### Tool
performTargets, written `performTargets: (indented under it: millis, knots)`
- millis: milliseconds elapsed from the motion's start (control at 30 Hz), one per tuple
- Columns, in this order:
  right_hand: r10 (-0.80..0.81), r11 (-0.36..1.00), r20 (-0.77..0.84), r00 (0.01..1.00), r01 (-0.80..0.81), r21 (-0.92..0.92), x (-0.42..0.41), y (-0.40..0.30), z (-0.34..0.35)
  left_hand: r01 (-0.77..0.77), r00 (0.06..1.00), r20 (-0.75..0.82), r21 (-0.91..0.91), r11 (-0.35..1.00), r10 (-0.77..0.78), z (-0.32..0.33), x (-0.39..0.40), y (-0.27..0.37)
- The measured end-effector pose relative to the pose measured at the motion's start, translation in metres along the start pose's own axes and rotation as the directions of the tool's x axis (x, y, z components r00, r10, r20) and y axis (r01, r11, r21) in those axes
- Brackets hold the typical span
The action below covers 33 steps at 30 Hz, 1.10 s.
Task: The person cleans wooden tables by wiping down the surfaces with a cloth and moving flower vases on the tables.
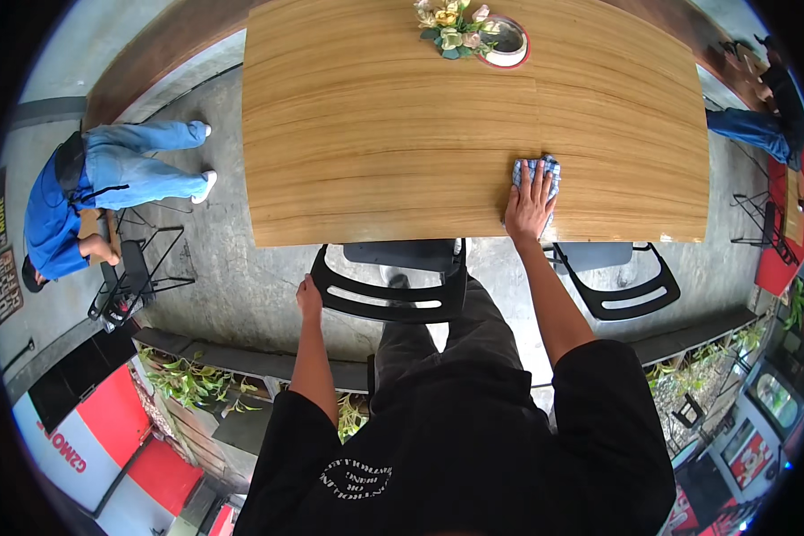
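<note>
My right hand [530, 209] presses flat on a blue-and-white checked cloth [551, 166], near the front edge of the wooden table [388, 147]. Its fingers point away from me, and the cloth shows around and between them. My left hand [309, 293] is at the left side of a black plastic chair's backrest [388, 305], in front of the table. The fingers are partly hidden by the chair, so how firmly they hold it is unclear. The seat of that chair reaches under the tabletop.
Artificial-looking flowers [452, 30] and a round red-rimmed bowl [506, 43] stand at the table's far side. A second black chair [626, 305] is at the right front. One person [60, 201] bends over chairs at left; another [777, 100] is at far right. Planters [194, 378] lie behind me.
</note>
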State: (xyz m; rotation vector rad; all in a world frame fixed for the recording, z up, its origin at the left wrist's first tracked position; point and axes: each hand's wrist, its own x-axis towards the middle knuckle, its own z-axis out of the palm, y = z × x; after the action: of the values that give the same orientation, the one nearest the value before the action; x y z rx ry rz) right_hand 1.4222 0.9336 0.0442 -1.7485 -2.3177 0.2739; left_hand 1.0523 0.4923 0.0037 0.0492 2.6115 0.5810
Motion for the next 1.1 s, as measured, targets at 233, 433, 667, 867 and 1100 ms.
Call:
performTargets:
  millis: [233, 433, 667, 867, 1100]
  knots:
    - [0.05, 0.993, -0.02, 0.999, -0.052, -0.105, -0.017, -0.045, 0.017, 0.134, 0.955, -0.27, 0.011, 0.991, -0.126, 0.018, -0.058, 0.092]
    - [0.024, 0.997, -0.006, 1.0, -0.025, -0.069, -0.039, -0.171, 0.049, 0.289, 0.93, -0.212, -0.081, 0.954, -0.3, 0.012, -0.045, 0.101]
    - [-0.055, 0.998, 0.093, 0.994, 0.055, -0.006, -0.081, -0.324, 0.088, 0.007, 0.938, -0.341, -0.173, 0.985, -0.067, 0.037, -0.031, 0.067]
    - [-0.217, 0.976, 0.312, 0.925, 0.195, 0.1, -0.116, -0.439, 0.113, -0.051, 0.95, -0.312, -0.152, 0.987, 0.001, 0.038, -0.035, 0.059]
    - [-0.55, 0.821, 0.239, 0.8, 0.466, 0.331, -0.138, -0.533, 0.144, -0.461, 0.853, -0.26, 0.035, 0.887, 0.453, 0.047, -0.032, 0.031]
